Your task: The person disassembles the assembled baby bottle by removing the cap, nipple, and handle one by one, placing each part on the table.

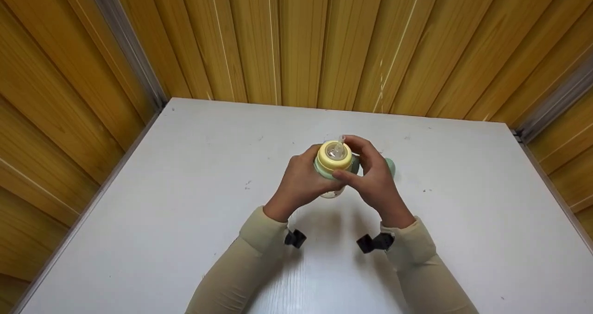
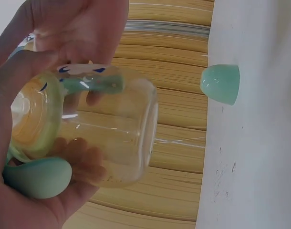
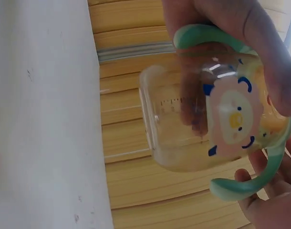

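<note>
A clear baby bottle (image 1: pixel 335 155) with a yellow collar, a soft clear spout and green side handles is held upright above the table. My left hand (image 1: pixel 303 177) grips its body from the left, just under the collar, with the thumb on the near side. My right hand (image 1: pixel 376 179) holds the collar from the right; its thumb lies on the near edge and its fingers curve round the far side, near the spout. A pink animal print (image 3: pixel 233 119) shows on the bottle. No liquid is visible inside. Beyond my right hand stands a green cap (image 2: pixel 222 84).
The white table (image 1: pixel 185 175) has small dark scuffs. Yellow wood-look panels (image 1: pixel 301 40) wall in its back and sides. Small black wrist cameras (image 1: pixel 376 243) sit at the cuffs of my beige sleeves (image 1: pixel 259 244).
</note>
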The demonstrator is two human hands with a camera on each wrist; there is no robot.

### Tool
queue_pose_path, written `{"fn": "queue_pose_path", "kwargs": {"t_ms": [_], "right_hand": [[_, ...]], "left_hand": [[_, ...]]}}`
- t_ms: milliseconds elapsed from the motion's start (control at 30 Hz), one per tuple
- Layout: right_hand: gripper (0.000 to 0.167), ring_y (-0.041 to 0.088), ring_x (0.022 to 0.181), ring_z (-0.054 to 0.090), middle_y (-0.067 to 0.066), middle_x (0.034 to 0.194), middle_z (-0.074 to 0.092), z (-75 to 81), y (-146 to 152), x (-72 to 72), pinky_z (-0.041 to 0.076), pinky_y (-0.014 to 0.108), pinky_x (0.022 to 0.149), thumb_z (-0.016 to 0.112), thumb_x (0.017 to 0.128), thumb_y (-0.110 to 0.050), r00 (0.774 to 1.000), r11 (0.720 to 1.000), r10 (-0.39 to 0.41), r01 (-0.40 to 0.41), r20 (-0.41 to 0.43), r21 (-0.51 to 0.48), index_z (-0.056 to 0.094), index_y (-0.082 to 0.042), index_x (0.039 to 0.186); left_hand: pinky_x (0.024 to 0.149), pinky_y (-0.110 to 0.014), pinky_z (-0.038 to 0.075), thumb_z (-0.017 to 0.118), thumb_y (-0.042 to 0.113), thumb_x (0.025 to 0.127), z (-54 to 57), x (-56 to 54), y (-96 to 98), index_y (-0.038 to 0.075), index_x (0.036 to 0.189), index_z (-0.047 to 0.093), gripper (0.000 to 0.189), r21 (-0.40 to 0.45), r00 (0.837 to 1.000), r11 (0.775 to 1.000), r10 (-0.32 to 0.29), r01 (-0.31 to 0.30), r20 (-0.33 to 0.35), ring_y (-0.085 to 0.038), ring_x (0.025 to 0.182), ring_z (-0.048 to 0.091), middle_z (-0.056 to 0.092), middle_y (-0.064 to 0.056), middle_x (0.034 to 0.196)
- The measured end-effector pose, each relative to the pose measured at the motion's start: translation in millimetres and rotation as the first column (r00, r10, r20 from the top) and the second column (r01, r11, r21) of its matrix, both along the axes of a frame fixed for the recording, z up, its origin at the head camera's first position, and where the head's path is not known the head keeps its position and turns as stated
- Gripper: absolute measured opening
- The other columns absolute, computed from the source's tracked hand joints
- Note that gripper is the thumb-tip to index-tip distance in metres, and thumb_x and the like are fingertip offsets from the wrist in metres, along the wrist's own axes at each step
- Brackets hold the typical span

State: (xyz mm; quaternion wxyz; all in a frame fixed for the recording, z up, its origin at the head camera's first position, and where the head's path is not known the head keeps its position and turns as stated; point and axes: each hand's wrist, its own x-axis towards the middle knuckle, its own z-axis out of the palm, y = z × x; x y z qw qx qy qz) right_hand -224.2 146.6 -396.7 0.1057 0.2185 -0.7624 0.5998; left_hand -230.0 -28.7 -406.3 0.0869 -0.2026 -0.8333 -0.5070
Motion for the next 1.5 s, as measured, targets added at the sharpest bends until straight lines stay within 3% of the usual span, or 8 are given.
{"fn": "queue_pose_path", "kwargs": {"t_ms": [200,467,600,833,1267,1500], "right_hand": [[0.068,0.013,0.133,0.044,0.003,0.138,0.052,-5.8,-4,-2.1,0.025,0.039,0.118,0.081,0.077,-0.010,0.997,0.999,0.012,-0.009,0.077,-0.034,0.048,-0.010,0.137],[0.064,0.013,0.130,0.047,0.003,0.137,0.054,-7.2,-5,-3.4,0.030,0.037,0.115,0.081,0.078,-0.012,0.994,0.999,0.011,-0.007,0.106,-0.038,0.051,-0.012,0.134],[0.061,0.015,0.125,0.050,0.001,0.132,0.056,-6.9,-6,-3.1,0.036,0.034,0.110,0.080,0.078,-0.009,0.993,0.999,0.022,-0.016,0.113,-0.050,0.052,-0.012,0.132],[0.061,0.020,0.119,0.056,0.009,0.128,0.057,-5.7,-5,-1.8,0.044,0.027,0.101,0.076,0.078,0.002,0.991,0.992,0.078,-0.067,0.105,-0.110,0.051,-0.005,0.133],[0.061,0.020,0.121,0.055,0.007,0.129,0.057,-2.3,0,0.7,0.044,0.025,0.102,0.076,0.076,0.004,0.986,0.991,0.112,-0.101,0.121,-0.090,0.052,-0.003,0.132],[0.061,0.021,0.119,0.056,0.007,0.128,0.058,-0.6,2,2.4,0.046,0.027,0.101,0.076,0.077,0.003,0.985,0.989,0.134,-0.126,0.105,-0.077,0.053,-0.005,0.133]], "left_hand": [[0.087,-0.032,0.053,0.084,0.035,0.071,-0.7,-0.2,1.0,0.014,0.131,0.056,0.069,-0.021,1.000,1.000,0.016,-0.016,0.011,-0.011,0.104,0.065,0.068,0.002,0.118],[0.086,-0.033,0.054,0.084,0.036,0.070,0.1,-0.3,-2.2,0.014,0.131,0.056,0.070,-0.037,0.998,0.999,0.012,-0.010,0.055,-0.011,0.103,0.065,0.068,0.002,0.118],[0.085,-0.032,0.054,0.084,0.035,0.069,1.3,-0.6,-4.5,0.015,0.129,0.058,0.069,-0.028,0.997,0.999,-0.014,0.016,0.071,-0.010,0.100,0.065,0.068,0.003,0.116],[0.082,-0.031,0.053,0.085,0.039,0.067,3.2,-1.9,-7.2,0.016,0.125,0.060,0.067,-0.043,0.996,0.997,-0.055,0.058,0.064,-0.009,0.095,0.064,0.069,0.006,0.109],[0.084,-0.033,0.054,0.087,0.037,0.065,7.0,-1.7,-11.8,0.020,0.123,0.060,0.066,-0.003,0.983,0.990,-0.142,0.144,0.117,-0.010,0.098,0.063,0.067,0.008,0.110],[0.085,-0.032,0.054,0.087,0.038,0.066,8.4,-1.6,-14.2,0.019,0.126,0.059,0.069,-0.003,0.978,0.982,-0.187,0.188,0.096,-0.010,0.099,0.063,0.067,0.007,0.112]]}}
